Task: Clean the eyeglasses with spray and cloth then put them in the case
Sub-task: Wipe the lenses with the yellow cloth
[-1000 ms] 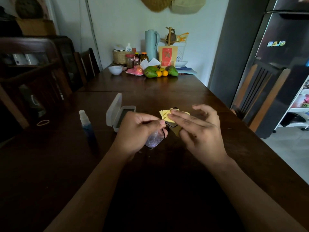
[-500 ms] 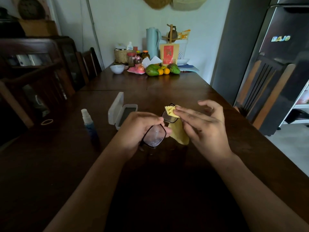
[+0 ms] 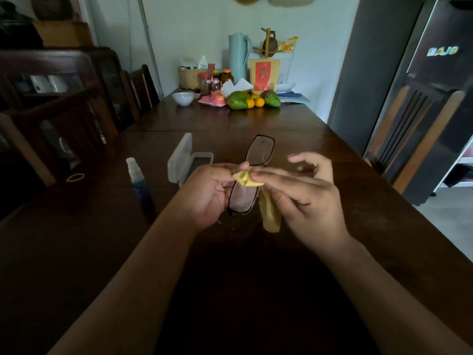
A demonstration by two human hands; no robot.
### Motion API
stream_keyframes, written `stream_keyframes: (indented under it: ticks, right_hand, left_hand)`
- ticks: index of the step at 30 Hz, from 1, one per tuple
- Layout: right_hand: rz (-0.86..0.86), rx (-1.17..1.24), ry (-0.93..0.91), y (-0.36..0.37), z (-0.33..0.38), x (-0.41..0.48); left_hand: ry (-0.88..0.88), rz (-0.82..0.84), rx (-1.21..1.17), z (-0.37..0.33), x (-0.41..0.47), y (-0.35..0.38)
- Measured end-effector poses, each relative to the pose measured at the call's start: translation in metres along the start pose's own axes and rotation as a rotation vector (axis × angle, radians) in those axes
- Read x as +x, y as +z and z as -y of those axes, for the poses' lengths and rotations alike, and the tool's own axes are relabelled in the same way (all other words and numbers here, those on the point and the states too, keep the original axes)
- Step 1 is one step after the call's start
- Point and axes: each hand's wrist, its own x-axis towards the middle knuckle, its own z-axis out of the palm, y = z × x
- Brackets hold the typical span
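Holding the eyeglasses [image 3: 252,175] up over the dark bench [image 3: 302,139], I see my left hand [image 3: 208,194] pinching them near the bridge, fingers closed on the frame. My right hand [image 3: 304,198] has thumb and forefinger clamped on the yellow cloth [image 3: 266,201], which bunches at the bridge and hangs down beside the lower lens. Behind my left hand the case [image 3: 185,160] lies open, with the spray bottle [image 3: 139,183] standing just left of it.

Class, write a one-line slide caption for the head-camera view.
Left hand holds eyeglasses while right hand wipes with yellow cloth; open case waits.
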Motion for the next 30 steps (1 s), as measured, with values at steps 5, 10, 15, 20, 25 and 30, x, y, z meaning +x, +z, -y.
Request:
stream_keyframes:
  ticks: [5,10,15,20,25,30]
  right_hand:
    - [0.127,-0.214,-0.033,0.001,0.006,-0.002]
    - [0.216,-0.248,-0.19,0.003,0.014,-0.005]
    - [0.2,-0.275,-0.126,-0.004,0.006,-0.004]
    - [0.151,-0.296,-0.092,0.009,0.015,-0.005]
    - [0.226,-0.255,-0.213,0.006,0.01,-0.007]
    - [0.175,-0.278,-0.131,0.003,0.005,-0.006]
  left_hand:
    - [-0.081,-0.096,0.074,-0.005,-0.002,0.003]
    - [0.071,-0.201,0.191,-0.004,-0.003,0.004]
    - [0.089,-0.269,0.157,-0.002,-0.004,0.006]
    - [0.124,-0.298,0.208,0.0,-0.003,0.009]
    - [0.119,-0.307,0.189,-0.005,-0.006,0.005]
    - [0.105,-0.342,0.145,-0.003,-0.005,0.01]
